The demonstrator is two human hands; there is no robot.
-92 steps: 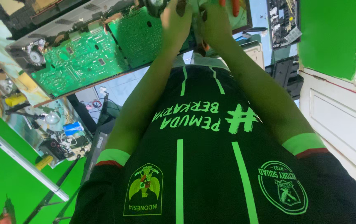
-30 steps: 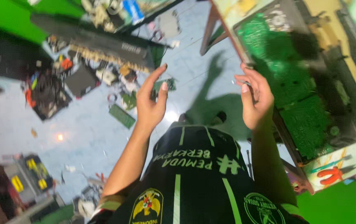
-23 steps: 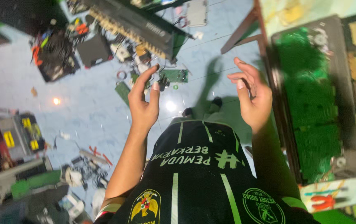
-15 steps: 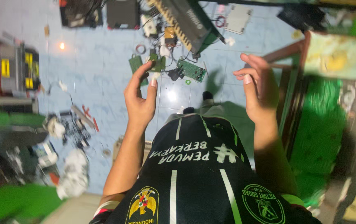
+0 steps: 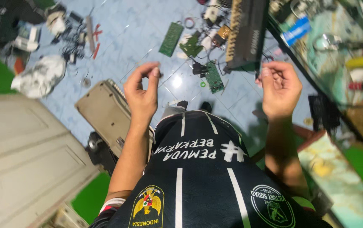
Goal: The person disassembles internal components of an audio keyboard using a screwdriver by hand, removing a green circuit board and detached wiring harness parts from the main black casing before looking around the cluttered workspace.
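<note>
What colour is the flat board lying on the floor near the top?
Green. The circuit board lies on the pale blue tiled floor, clearest in the head view.

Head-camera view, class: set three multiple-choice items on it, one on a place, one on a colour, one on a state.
1. Where does the dark keyboard lie?
A. on the blue tiled floor
B. on a shelf
C. in a box

2. What colour are the loose circuit boards?
A. red
B. green
C. white

3. How are the two hands?
A. flat on the floor
B. clasped together
C. raised apart, fingers curled

Key: 1 A, it rests on the tiles among cables. 2 B, each board shows green. 3 C, the left hand and right hand are apart in the air, seemingly holding nothing.
</note>
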